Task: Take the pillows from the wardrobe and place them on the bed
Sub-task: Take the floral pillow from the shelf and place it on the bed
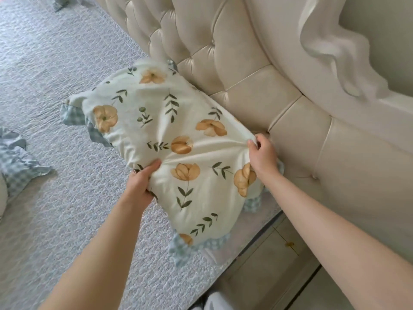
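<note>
Nearest the camera, two bare forearms reach forward over the bed's edge, with a pale bedside cabinet (266, 260) below on the right. The left hand (143, 184) grips the near long edge of a floral pillow (178, 139), thumb on top and fingers tucked beneath. The right hand (261, 153) pinches a bunch of the cream pillowcase at the far edge, fabric puckering toward the fingertips. The pillow, with blue gingham frills at its corners, lies on the grey quilted bedspread (55, 90), its far side against the tufted cream headboard (223, 52). Another gingham-frilled pillow (15, 162) lies at the left, well apart.
</note>
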Demonstrator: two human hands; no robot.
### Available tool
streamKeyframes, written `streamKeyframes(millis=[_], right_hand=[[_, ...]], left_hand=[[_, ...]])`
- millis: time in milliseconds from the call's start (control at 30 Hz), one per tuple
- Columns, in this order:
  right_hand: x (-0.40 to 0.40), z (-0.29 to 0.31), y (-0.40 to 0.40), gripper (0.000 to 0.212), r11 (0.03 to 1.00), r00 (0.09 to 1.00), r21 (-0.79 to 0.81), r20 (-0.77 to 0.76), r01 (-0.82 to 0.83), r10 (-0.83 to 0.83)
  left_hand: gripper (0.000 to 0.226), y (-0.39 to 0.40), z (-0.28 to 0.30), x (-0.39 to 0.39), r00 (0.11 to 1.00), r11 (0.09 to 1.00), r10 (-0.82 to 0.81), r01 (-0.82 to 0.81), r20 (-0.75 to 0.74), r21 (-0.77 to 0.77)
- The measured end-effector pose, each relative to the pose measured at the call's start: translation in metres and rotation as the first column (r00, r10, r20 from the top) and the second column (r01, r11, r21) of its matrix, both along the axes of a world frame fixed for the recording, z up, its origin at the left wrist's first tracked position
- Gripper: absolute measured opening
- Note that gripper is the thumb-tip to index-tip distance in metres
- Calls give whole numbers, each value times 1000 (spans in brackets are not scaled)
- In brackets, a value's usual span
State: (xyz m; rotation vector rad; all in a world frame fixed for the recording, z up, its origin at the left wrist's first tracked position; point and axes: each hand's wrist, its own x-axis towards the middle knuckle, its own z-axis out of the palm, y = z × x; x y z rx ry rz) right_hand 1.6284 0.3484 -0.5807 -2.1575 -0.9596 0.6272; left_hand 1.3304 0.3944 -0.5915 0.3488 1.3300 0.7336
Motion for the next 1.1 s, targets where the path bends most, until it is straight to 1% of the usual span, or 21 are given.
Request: streamKeyframes(millis=[33,67,100,167,200,233,300,400,433,533,567,633,700,767,800,833,900,933,967,1000,1100], right_hand=[[3,2,10,29,1000,999,-2,45,-25,25],[5,4,18,31,996,993,-56,93,-66,71],[7,4,24,30,981,982,-158,135,-110,132],[13,-5,27,21,914,961,-374,158,-156,228],[15,-10,24,14,888,955,-432,160,-158,248],[15,-14,19,11,881,953,-448,172,-151,251],[15,-18,6,12,896,944,-422,215,-140,249],[15,-14,-6,11,920,919,-369,304,-129,251],[17,-11,-8,10,931,922,-349,313,-109,226],[24,-4,-26,21,947,932,-320,333,-32,144],[26,-3,-34,21,946,928,-323,344,-23,140],[27,-2,-46,20,941,922,-334,347,-47,169],[24,-4,-49,21,926,922,-364,314,-102,225],[18,-8,-46,30,895,933,-421,241,-149,268],[14,-10,-45,36,872,940,-461,196,-163,279],[10,-13,-45,41,855,949,-491,155,-169,276],[4,-18,-46,47,851,965,-501,106,-158,241],[2,-20,-46,49,858,968,-491,102,-149,227],[1,-21,-48,50,865,970,-482,107,-141,217],[1,-20,-49,52,871,972,-474,110,-131,206],[-3,-18,-55,59,887,980,-451,111,-96,163]], left_hand=[[39,4,-4,1,1000,1000,4,-4,-16,-8],[42,7,-7,4,998,1000,3,-4,-55,-30],[48,10,-11,6,993,998,-18,11,-115,-56],[58,13,-20,10,963,992,-94,70,-253,-101],[63,12,-23,12,945,989,-123,92,-304,-116],[67,10,-25,13,937,987,-135,100,-321,-122],[72,3,-27,15,956,988,-116,84,-271,-127],[70,-6,-29,14,976,990,-100,79,-194,-113],[69,-7,-29,13,977,990,-115,98,-178,-106],[65,-15,-29,12,979,981,-171,158,-115,-113],[65,-18,-30,12,979,978,-182,170,-96,-125],[74,-26,-30,14,982,975,-176,164,-74,-148],[84,-35,-31,19,983,979,-154,138,-101,-153],[95,-41,-30,25,982,978,-137,115,-127,-172],[106,-44,-29,28,978,974,-154,126,-138,-190],[119,-46,-28,29,968,964,-196,161,-155,-213],[145,-52,-26,29,931,934,-305,252,-200,-252],[151,-55,-26,27,911,921,-349,290,-219,-261],[151,-58,-25,25,892,910,-382,319,-240,-264],[146,-60,-25,23,872,902,-409,341,-270,-265],[126,-68,-20,19,784,876,-479,399,-394,-271]])
